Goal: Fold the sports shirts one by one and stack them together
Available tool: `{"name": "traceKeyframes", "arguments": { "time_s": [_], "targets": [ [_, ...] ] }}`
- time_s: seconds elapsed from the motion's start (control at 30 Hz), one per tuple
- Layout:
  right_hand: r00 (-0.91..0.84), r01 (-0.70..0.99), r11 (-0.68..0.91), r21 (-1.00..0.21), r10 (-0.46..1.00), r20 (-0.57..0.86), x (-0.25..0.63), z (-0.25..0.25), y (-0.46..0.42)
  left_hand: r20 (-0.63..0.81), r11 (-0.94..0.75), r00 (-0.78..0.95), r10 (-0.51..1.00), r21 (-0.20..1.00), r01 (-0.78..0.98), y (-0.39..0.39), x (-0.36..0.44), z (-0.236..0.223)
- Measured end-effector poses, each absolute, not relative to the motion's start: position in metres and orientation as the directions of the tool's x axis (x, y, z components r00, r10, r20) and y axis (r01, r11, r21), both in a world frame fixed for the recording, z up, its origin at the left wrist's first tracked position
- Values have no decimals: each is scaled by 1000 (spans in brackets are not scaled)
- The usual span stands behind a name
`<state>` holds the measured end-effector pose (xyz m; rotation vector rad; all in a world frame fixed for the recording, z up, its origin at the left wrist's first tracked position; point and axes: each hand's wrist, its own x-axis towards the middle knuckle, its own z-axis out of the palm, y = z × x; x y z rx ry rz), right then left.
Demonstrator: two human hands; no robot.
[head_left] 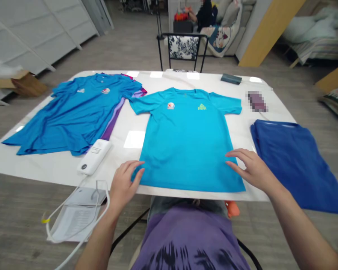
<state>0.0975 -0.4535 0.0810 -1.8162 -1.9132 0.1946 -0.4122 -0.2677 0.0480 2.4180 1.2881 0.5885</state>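
Note:
A turquoise T-shirt [186, 138] lies spread flat, front up, in the middle of the white table [59, 165]. My left hand [125, 183] rests open on its lower left hem corner, fingers stretched flat. My right hand [249, 167] lies open on the lower right hem, fingers spread toward the shirt. Neither hand grips the cloth.
A pile of blue and purple shirts [73, 112] lies at the left. A folded dark blue garment [295, 161] hangs over the right edge. A white power bank [94, 156] with a cable sits beside the left hand. A chair [183, 47] stands behind the table; a person sits far back.

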Motion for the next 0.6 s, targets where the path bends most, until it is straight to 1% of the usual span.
{"name": "traceKeyframes", "arguments": {
  "time_s": [0.07, 0.13, 0.23, 0.33, 0.37, 0.47, 0.6],
  "targets": [
    [-51, 895, 156, -418, 967, 250, 85, 94, -394, 205, -476, 431, 879, 430, 767, -258, -403, 51],
    [-118, 886, 203, -417, 968, 220, 62, 104, -324, 191, -375, 324, 927, 410, 831, -254, -401, 51],
    [-208, 870, 245, -429, 969, 133, 11, 108, -204, 115, -240, 211, 971, 448, 861, -258, -408, 50],
    [-248, 852, 249, -461, 967, 66, -49, 100, -77, 69, -196, 187, 980, 497, 846, -267, -413, 51],
    [-235, 851, 234, -471, 970, 58, -70, 97, -37, 60, -193, 189, 980, 512, 837, -269, -414, 51],
    [-99, 869, 102, -485, 995, 32, -129, 84, 64, 18, -156, 176, 984, 549, 821, -271, -415, 52],
    [2, 864, -2, -504, 1000, -1, -183, 67, 142, -76, -90, 166, 983, 585, 806, -270, -419, 47]
  ]
}}
